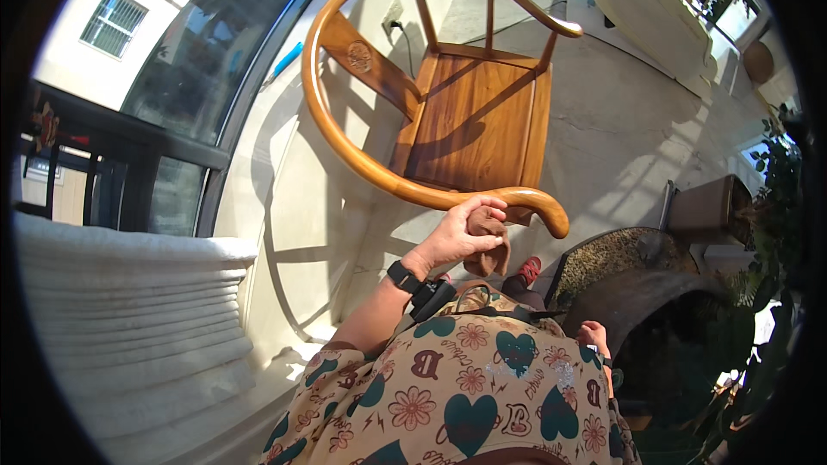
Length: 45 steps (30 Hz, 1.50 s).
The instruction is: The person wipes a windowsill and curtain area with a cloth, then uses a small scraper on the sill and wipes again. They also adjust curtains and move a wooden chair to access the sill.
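A brown cloth [489, 252] is bunched in my left hand [452, 236], between the thumb and the fingers. The fingertips overlap the near armrest of a wooden round-backed armchair [475, 123]; whether they press on it is hard to tell. The chair has a curved top rail [342, 139], a flat seat and a backrest splat [362, 58] with a round carved medallion. My right hand [590, 334] hangs low beside my patterned apron [471, 394], fingers curled, and nothing shows in it. A black strapped device [426, 294] sits on my left wrist.
A window [187, 71] and a pale folded shade [142, 310] are on the left. Behind the chair, a plug sits in a wall outlet [391, 18]. To the right stand a gravel-filled basin [607, 258], a brown planter [707, 210] and leafy plants [775, 206].
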{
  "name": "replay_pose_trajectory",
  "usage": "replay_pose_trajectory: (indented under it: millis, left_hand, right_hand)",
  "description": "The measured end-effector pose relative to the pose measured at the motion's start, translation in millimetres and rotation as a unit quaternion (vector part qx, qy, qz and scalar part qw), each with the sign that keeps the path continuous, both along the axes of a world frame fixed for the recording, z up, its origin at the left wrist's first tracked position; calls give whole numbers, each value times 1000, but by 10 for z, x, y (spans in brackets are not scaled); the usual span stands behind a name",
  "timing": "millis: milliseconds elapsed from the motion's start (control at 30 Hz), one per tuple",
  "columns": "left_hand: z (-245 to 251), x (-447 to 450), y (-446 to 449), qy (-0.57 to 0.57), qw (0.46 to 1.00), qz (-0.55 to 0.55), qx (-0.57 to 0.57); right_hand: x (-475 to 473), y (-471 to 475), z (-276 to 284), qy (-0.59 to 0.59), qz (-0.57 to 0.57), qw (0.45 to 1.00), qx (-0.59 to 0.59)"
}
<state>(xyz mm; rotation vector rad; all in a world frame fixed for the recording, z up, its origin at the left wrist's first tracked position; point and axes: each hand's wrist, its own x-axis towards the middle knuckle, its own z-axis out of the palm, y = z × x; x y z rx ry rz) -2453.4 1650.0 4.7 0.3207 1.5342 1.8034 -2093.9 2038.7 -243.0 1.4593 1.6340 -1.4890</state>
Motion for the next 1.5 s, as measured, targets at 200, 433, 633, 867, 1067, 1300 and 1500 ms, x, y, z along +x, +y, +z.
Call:
replay_pose_trajectory:
  millis: [200, 433, 633, 867, 1067, 1300, 1500]
  left_hand:
    - [117, 3, 660, -32, 995, 85, -44]
    - [38, -8, 1061, -67, 990, 95, -83]
    - [-36, -364, 1133, -38, 989, 132, -61]
    - [17, -603, 1317, -38, 976, 210, -50]
    - [-1, -641, 1756, -36, 937, 333, -100]
    - [-2, -968, 2994, -94, 918, 372, -97]
    - [97, -1456, 3697, -30, 933, 346, -88]
  right_hand:
    - [-907, 853, 391, 14, 92, 992, 88]
    - [-1571, 1375, 541, 21, 170, 977, 126]
    - [-2089, 1507, 570, 46, 191, 976, 90]
    - [-2764, 2004, 302, 74, 341, 927, 138]
    - [-3591, 2646, -206, 36, 386, 921, 30]
    - [-4490, 3551, -305, 112, 422, 896, 82]
    - [-4830, 4192, -192, 126, 400, 904, 88]
